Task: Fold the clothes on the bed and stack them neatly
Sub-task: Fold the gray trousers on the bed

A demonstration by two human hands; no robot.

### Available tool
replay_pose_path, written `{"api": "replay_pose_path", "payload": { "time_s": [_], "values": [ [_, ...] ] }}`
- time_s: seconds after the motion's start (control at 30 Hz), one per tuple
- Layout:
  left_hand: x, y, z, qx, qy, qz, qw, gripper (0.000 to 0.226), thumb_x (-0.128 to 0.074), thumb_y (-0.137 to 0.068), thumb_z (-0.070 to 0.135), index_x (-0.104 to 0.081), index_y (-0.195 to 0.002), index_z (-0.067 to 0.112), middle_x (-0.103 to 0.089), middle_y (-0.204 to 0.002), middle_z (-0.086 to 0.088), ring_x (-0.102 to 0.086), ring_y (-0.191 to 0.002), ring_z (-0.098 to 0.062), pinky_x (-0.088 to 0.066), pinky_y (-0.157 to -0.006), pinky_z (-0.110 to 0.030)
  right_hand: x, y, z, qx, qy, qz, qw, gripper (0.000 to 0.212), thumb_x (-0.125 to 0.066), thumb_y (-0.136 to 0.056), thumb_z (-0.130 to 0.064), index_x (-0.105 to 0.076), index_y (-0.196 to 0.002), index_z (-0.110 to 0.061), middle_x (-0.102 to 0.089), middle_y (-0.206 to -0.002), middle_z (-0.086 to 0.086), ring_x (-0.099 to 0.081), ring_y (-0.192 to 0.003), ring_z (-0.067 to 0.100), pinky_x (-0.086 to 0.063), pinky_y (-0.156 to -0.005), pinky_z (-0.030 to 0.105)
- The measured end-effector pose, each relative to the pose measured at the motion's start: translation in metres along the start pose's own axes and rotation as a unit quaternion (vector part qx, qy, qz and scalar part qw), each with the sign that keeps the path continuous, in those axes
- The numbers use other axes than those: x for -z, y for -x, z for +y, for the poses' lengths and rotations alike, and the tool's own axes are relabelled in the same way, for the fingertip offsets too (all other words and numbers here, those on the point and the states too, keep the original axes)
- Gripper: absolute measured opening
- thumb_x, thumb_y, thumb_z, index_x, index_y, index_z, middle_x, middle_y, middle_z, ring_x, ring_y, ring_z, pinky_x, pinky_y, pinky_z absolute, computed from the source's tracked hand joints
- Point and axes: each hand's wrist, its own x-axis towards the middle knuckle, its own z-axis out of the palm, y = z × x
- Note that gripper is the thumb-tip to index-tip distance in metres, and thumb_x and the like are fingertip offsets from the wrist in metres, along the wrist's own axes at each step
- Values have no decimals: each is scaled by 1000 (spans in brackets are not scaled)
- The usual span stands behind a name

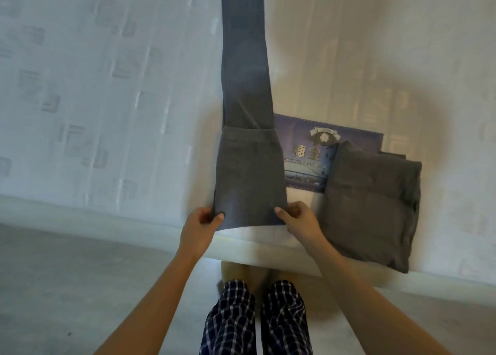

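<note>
Dark grey fabric trousers [243,86], doubled lengthwise into 1 long narrow strip, lie on the pale patterned bed [107,86] in the head view. They run from the near edge at 6 o'clock away toward 12 o'clock. Their nearest section sits as an upper layer over the strip, and its far edge shows as a line across the cloth about midway.

The left hand [200,221] pinches the near left corner between thumb and curled fingers. The right hand [299,219] pinches the near right corner the same way, so both are closed on the cloth.

At 3 o'clock of the hands lies a folded brown-grey fabric garment [373,207], its near corner close to the bed's edge. It partly covers a purple printed rectangular label [303,150] on the mattress.

Risks, as I judge them:
- With only 2 corner pinches, the layers may slide against each other and the side edges may splay.
- The span between the hands may sag and leave a crooked crease.
- The long far end may drag or twist on the bed if the near end is pulled, skewing the strip.
- The folded garment sits so near the edge that a nudge from the right forearm could tip it toward the grey floor [67,287].
</note>
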Motion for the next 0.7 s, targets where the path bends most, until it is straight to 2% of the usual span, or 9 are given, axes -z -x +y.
{"api": "replay_pose_path", "payload": {
  "time_s": [0.1, 0.2, 0.27, 0.37, 0.43, 0.5, 0.57, 0.6, 0.7],
  "values": [
    [-12, 3, -2, 6, -1, 33, 999, 37, -59, -89, 41, -58, -107, 9, -60, -107, -9, -61, -90, -24, -52, -84, -38, -8, 1, 1, 13, 15, 18, 1000, 15, -64, -87, -29, -51, -85, -21, -60, -87, 0, -58, -81, 15, -49, -70, 28],
    [-15, 12, -4, 40, 76, 17, 996, 31, -57, -91, 37, -53, -106, 11, -59, -103, -6, -61, -85, -19, -54, -79, -34, -7, 7, 5, 7, 7, 7, 1000, 19, -65, -86, -23, -50, -76, -18, -60, -80, 3, -58, -77, 19, -49, -68, 30],
    [-14, 22, -16, 50, 61, 14, 997, 27, -60, -90, 36, -54, -100, 11, -61, -95, -4, -62, -82, -21, -52, -71, -29, -8, 16, 15, -13, 8, -5, 1000, 22, -68, -85, -20, -49, -73, -17, -57, -76, 2, -58, -74, 19, -48, -65, 31],
    [-14, 39, -37, 81, 21, -3, 996, 22, -64, -88, 32, -52, -97, 16, -59, -89, 4, -61, -91, -24, -43, -70, -23, -17, 35, 37, -43, 32, -13, 998, 18, -68, -85, -14, -50, -79, -15, -57, -78, 1, -59, -82, 23, -49, -71, 32],
    [-15, 44, -45, 77, 15, 3, 997, 28, -66, -88, 26, -51, -109, 17, -57, -104, 3, -58, -104, -23, -45, -83, -27, -21, 43, 41, -31, 47, 17, 998, 15, -66, -85, -12, -52, -92, -14, -59, -86, 0, -61, -90, 23, -48, -74, 27],
    [-10, 38, -38, 36, -15, 62, 997, 37, -66, -88, 24, -51, -120, 16, -54, -120, -1, -53, -114, -22, -44, -94, -34, -21, 38, 30, 37, 92, 79, 992, 21, -64, -86, -17, -55, -104, -14, -59, -100, 0, -58, -99, 20, -47, -81, 26],
    [-3, 20, -17, -32, -42, 115, 992, 38, -64, -88, 25, -52, -123, 15, -53, -126, -6, -51, -116, -24, -45, -97, -38, -15, 23, 5, 149, 173, 141, 963, 30, -64, -87, -23, -55, -114, -13, -55, -115, 2, -51, -109, 17, -43, -94, 31],
    [0, 7, -2, -61, -54, 123, 989, 39, -63, -89, 26, -52, -124, 14, -53, -127, -8, -51, -116, -26, -45, -97, -39, -11, 10, -12, 191, 199, 163, 947, 34, -63, -87, -25, -55, -118, -13, -53, -121, 2, -48, -115, 17, -39, -98, 32],
    [9, -38, 53, -100, -42, 122, 987, 44, -58, -91, 33, -48, -130, 14, -50, -133, -8, -50, -119, -27, -44, -101, -41, 10, -42, -66, 248, 238, 204, 917, 43, -59, -90, -25, -49, -129, -11, -44, -140, 8, -35, -134, 25, -26, -112, 41]
  ]
}}
